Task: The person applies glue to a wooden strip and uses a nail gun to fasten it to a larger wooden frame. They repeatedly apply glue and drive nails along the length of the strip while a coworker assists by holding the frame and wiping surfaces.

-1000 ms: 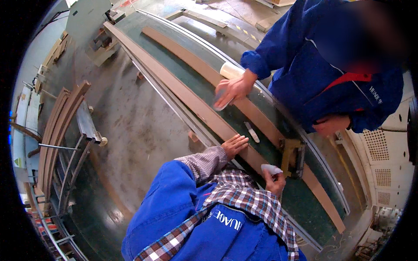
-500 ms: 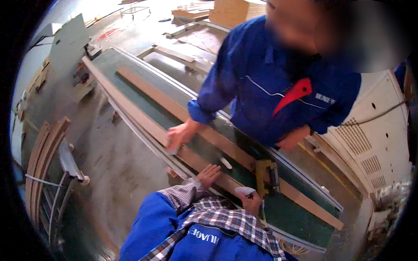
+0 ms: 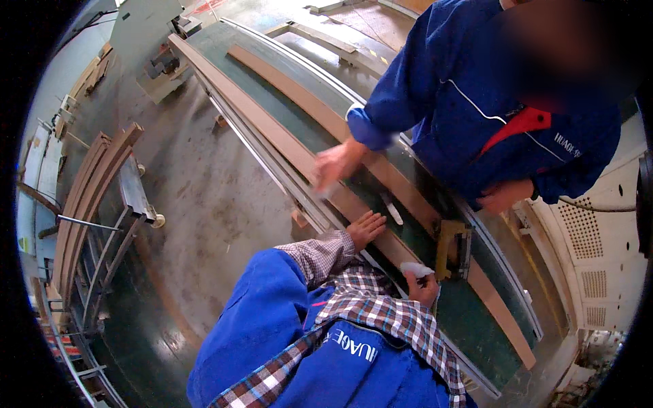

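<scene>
A long brown wooden strip (image 3: 262, 124) runs diagonally along the near side of the green-topped bench (image 3: 469, 319). My left hand (image 3: 366, 230) lies flat across this strip with its fingers spread. My right hand (image 3: 423, 291) is closed around a crumpled white wad (image 3: 415, 270), cloth or paper, pressed near the strip's lower right end. Just right of that hand stands a yellow and black tool (image 3: 454, 249), its kind unclear. A small white-ended tool (image 3: 394, 212) rests on the bench beyond my left hand. Across the bench, a co-worker's hand (image 3: 338, 166), blurred, is at the same strip.
A second brown strip (image 3: 292, 88) lies parallel on the far side of the bench. The co-worker (image 3: 503, 129) in blue stands across from me. Curved brown strips (image 3: 95, 197) sit on a metal rack at the left. A perforated cream panel (image 3: 581, 231) is at the right.
My view has shifted, so the bench and both hands appear farther right. My left hand stays flat on the strip and my right keeps the white wad. The co-worker's hand remains at the strip.
</scene>
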The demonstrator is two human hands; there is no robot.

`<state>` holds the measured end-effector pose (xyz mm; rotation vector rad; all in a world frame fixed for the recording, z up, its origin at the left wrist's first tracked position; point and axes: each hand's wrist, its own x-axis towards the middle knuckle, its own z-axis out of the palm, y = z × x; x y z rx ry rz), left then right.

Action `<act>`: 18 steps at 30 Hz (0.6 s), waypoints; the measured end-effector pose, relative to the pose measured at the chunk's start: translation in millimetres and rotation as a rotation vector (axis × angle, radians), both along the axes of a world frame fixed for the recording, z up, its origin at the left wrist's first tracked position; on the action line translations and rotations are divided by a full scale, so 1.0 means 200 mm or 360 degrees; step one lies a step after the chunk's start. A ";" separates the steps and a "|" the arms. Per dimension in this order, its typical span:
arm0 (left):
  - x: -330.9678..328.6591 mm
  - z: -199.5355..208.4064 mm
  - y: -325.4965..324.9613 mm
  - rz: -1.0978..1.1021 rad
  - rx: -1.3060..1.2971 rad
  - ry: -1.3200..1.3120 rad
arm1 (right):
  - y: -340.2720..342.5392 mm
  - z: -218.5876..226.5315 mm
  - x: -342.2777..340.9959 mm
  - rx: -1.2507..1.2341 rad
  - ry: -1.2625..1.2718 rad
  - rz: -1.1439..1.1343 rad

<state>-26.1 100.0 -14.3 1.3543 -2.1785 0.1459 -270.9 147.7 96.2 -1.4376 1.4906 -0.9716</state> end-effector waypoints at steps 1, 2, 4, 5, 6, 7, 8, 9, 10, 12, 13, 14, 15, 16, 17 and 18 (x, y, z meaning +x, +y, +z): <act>0.00 0.00 0.00 0.0010 -0.0024 0.0007 | 0.00 -0.03 0.00 -0.0006 0.0029 -0.0007; 0.00 0.00 0.00 0.0018 -0.0018 0.0000 | 0.00 -0.02 0.01 0.0013 0.0047 -0.0013; 0.01 -0.01 0.00 0.0024 -0.0002 -0.0011 | 0.00 0.02 0.02 0.0038 0.0129 -0.0016; 0.00 0.01 -0.01 -0.0020 0.0025 -0.0006 | 0.00 0.06 0.03 0.0043 0.0170 -0.0041; -0.01 0.05 -0.03 -0.0076 0.0048 -0.0001 | 0.00 0.04 0.01 0.0015 0.0191 -0.0073; -0.01 0.07 -0.04 -0.0140 0.0072 0.0003 | -0.01 0.02 -0.01 -0.0004 0.0193 -0.0106; 0.02 0.06 -0.06 -0.0142 -0.0038 0.0023 | -0.01 0.03 0.01 -0.0041 0.0185 -0.0092; 0.04 0.06 -0.12 -0.0172 -0.0185 0.0040 | -0.02 0.03 0.03 -0.0108 0.0173 -0.0097; 0.07 0.05 -0.10 -0.0182 -0.0170 0.0044 | -0.01 0.02 0.04 -0.0171 0.0162 -0.0081; 0.08 0.04 -0.04 -0.0087 -0.0041 0.0011 | -0.01 0.01 0.07 -0.0204 0.0123 -0.0049; 0.07 0.09 -0.01 -0.0106 -0.0075 0.0091 | -0.01 0.03 0.06 -0.0160 0.0110 -0.0044; 0.06 0.10 -0.02 -0.0090 -0.0040 0.0129 | -0.01 0.10 0.05 0.0004 0.0056 0.0032; 0.05 0.12 -0.04 -0.0101 -0.0019 0.0112 | -0.03 0.01 0.02 -0.0075 0.0285 0.0046; 0.06 0.14 -0.03 -0.0098 0.0013 0.0106 | -0.02 0.03 0.03 -0.0090 0.0227 0.0022; 0.08 0.14 -0.05 -0.0090 0.0043 0.0099 | -0.03 0.06 0.05 -0.0108 0.0167 0.0005; 0.07 0.15 -0.05 -0.0122 0.0024 0.0067 | -0.02 0.06 0.05 -0.0114 0.0133 -0.0013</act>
